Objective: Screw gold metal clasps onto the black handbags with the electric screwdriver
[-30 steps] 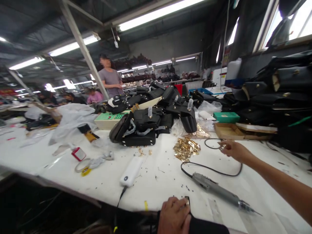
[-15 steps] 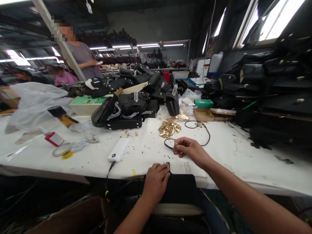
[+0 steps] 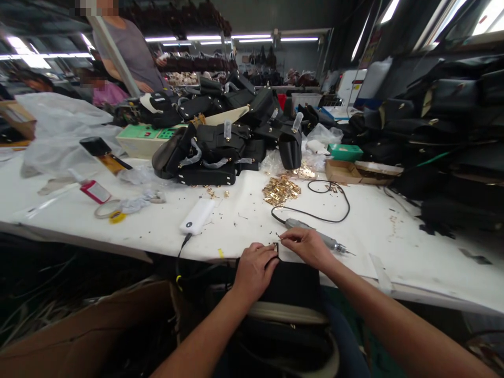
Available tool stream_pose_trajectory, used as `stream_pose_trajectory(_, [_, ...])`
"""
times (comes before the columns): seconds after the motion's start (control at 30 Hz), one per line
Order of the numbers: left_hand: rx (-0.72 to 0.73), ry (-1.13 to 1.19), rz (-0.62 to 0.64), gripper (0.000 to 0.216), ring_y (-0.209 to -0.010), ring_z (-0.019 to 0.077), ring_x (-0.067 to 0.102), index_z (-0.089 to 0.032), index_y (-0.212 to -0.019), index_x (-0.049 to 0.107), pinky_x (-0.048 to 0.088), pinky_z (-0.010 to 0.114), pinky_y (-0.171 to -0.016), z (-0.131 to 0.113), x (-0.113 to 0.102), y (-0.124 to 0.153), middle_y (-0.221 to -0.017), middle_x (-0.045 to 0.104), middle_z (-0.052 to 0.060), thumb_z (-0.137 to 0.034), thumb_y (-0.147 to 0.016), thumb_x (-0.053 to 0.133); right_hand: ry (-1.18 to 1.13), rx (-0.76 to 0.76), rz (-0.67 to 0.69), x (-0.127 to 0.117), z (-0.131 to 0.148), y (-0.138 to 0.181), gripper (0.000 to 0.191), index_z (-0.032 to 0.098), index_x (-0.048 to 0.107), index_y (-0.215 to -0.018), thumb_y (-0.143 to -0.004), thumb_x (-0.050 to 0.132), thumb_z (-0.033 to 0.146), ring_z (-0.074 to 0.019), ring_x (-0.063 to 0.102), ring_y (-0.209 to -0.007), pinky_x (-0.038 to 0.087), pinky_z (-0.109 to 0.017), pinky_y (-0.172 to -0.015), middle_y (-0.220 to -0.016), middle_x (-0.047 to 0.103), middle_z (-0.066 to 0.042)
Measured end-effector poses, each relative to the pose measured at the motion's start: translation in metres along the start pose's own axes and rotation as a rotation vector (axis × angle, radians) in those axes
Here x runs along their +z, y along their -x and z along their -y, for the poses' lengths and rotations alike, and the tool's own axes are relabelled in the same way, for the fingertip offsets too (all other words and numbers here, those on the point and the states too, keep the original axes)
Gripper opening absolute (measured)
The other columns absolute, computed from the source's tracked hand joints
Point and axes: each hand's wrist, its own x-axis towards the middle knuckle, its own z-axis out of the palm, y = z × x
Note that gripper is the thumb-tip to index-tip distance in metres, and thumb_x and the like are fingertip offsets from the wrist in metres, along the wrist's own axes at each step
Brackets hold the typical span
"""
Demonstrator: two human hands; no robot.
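My left hand (image 3: 255,270) lies over the top edge of a black bag (image 3: 296,286), its fingers closed on the bag's narrow black tab (image 3: 275,252). A small shiny metal piece shows at the tab by the fingertips. Just to the right, my right hand (image 3: 309,247) is pinched, thumb against fingers, close to the tab. What it pinches is too small to make out. Behind this hand a grey corded electric screwdriver (image 3: 328,242) rests on the white table (image 3: 244,231), its tip pointing right. Tiny dark screws (image 3: 274,233) lie near the fingertips.
Farther back is a heap of gold metal fittings (image 3: 281,190). A white power bank (image 3: 197,216) with a cable lies left. Black bags (image 3: 212,152) are piled behind, with more stacked right (image 3: 444,121). An open cardboard box (image 3: 118,310) stands below left. A person (image 3: 136,55) stands at the back left.
My right hand has come nearer the tab and my left hand. The screwdriver, mostly hidden at my right hand before, now lies in plain view on the table. The view has tilted down.
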Motion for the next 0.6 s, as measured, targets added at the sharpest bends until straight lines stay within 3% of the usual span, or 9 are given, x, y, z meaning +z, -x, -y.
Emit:
stream_pose_trajectory(0.17, [0.016,-0.007,-0.001,0.017,-0.109,0.0256,0.060,-0.026,-0.108,0.073,0.052,0.046,-0.090,0.000,-0.001,-0.001,-0.123,0.073,0.005,-0.026,-0.095,0.062,-0.068,0.031,0.061,-0.002,0.003,-0.002,0.023,0.022,0.078,-0.089,-0.090,0.063,0.040,-0.0238,0.068,-0.099,0.051,-0.036,-0.092,-0.101,0.075,-0.005])
stream_pose_trajectory(0.33, [0.027,0.015,0.015,0.016,-0.108,0.0258,0.060,-0.025,-0.106,0.075,0.052,0.047,-0.091,0.001,-0.002,-0.003,-0.122,0.073,0.004,-0.025,-0.095,0.063,-0.123,0.099,-0.032,0.011,-0.010,-0.010,0.031,0.019,0.075,-0.107,-0.081,0.071,0.035,-0.0177,0.067,-0.076,0.054,-0.033,-0.074,-0.100,0.070,-0.005])
stream_pose_trajectory(0.6, [-0.021,0.086,0.010,0.011,-0.104,0.0242,0.061,-0.026,-0.099,0.076,0.051,0.045,-0.092,0.002,-0.001,-0.007,-0.116,0.076,0.003,-0.023,-0.091,0.069,-0.326,0.317,0.043,0.017,-0.008,-0.011,0.035,0.015,0.075,-0.106,-0.079,0.072,0.036,-0.0186,0.068,-0.075,0.055,-0.033,-0.077,-0.086,0.075,-0.005])
